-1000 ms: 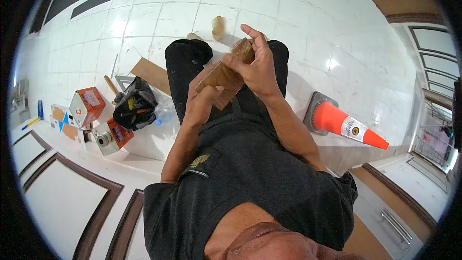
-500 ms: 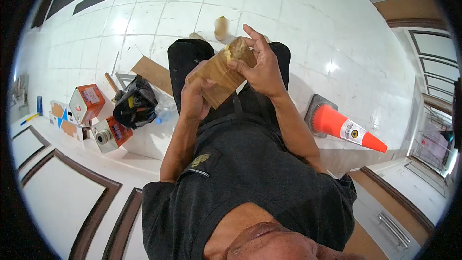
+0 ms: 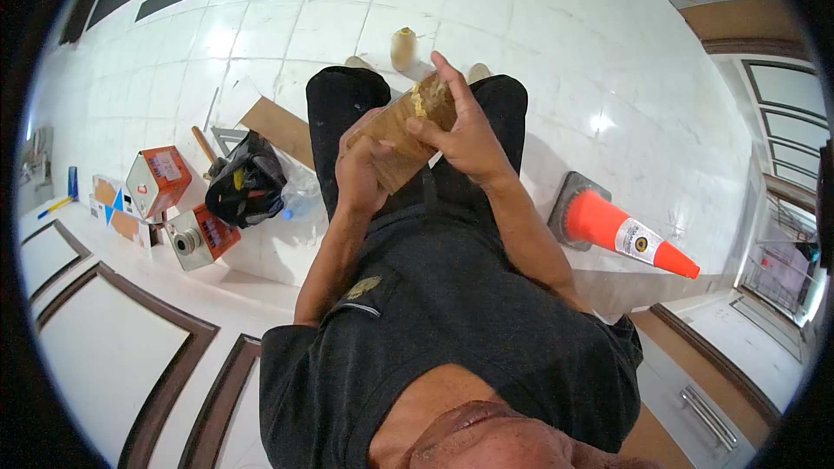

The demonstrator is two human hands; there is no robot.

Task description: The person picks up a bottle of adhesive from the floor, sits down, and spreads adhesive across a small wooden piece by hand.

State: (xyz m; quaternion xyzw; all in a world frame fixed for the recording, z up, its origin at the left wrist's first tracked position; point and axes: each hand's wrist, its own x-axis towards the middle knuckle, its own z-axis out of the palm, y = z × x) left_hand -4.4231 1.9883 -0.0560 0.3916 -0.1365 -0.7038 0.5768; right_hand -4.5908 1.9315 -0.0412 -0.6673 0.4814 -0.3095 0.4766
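Note:
A short wood-grain board is held over my lap, tilted, with a smear of yellowish paste near its far end. My left hand is closed around the board's near left side, thumb on its upper face. At the far right end, my right hand grips the board with the thumb on top and the index finger stretched up past the edge. Just beyond the knees stands a pale bottle-like container with a yellow top, partly blurred.
On the left are a black plastic bag, a brown board, two metal cans, a clear bottle with a blue label and a cardboard box. An orange traffic cone lies on the right. Paneled cabinets line the near side.
The board has turned slightly in my hands, and its far end sits a little lower. My right hand has shifted slightly left, with its fingers more upright. Both hands keep their hold.

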